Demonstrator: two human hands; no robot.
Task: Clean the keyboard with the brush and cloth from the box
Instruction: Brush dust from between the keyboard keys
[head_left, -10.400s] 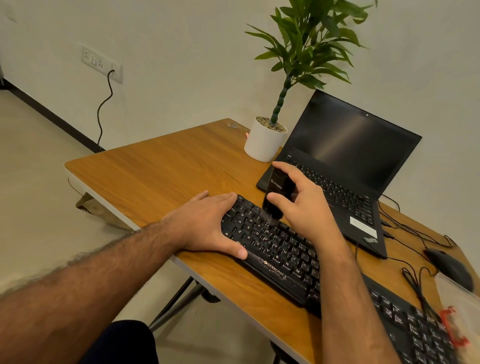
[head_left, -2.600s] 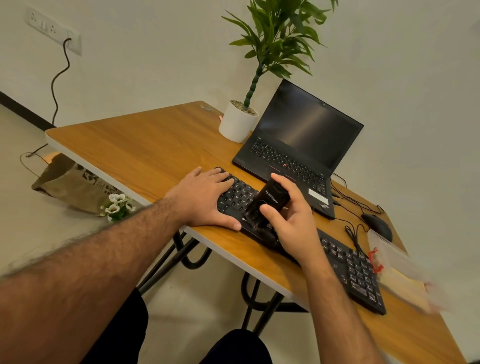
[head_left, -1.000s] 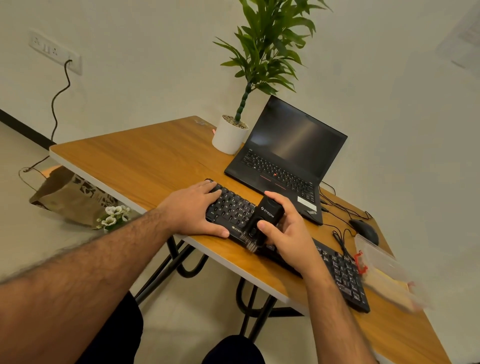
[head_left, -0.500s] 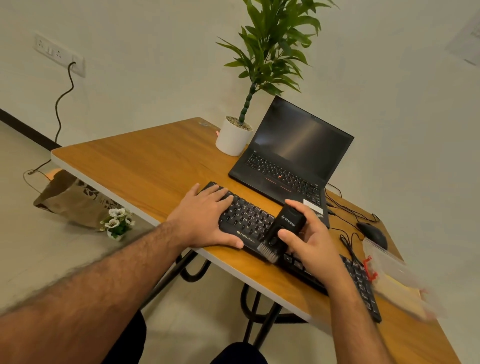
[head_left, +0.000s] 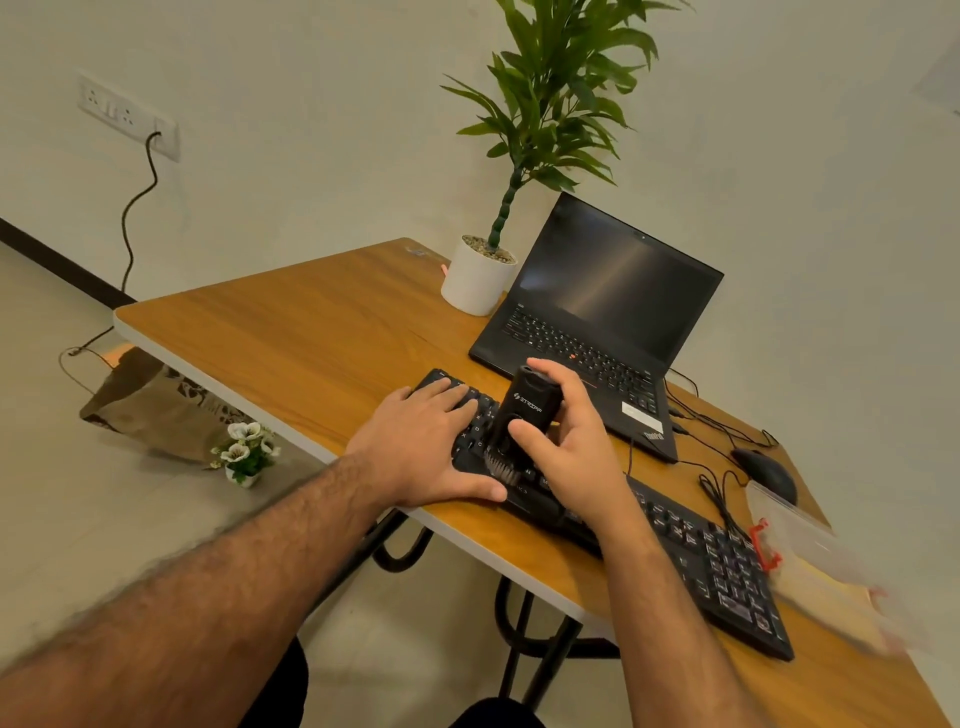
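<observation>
The right hand (head_left: 566, 447), gripping the brush (head_left: 519, 421), is sweeping back up the keyboard (head_left: 727, 571) from the desk's (head_left: 311, 332) front edge while the flat left hand (head_left: 421, 447) is steadying it, so brushing is still under way.

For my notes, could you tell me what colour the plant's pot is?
White; the pot shows best in the head view.

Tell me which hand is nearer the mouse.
Right. The right hand grips the brush mid-keyboard, well short of the mouse; the left hand rests farther away at the keyboard's opposite end.

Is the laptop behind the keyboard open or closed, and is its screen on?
Open: the laptop has its lid raised and its keys showing. The screen looks off, dark with only a faint reflection.
</observation>
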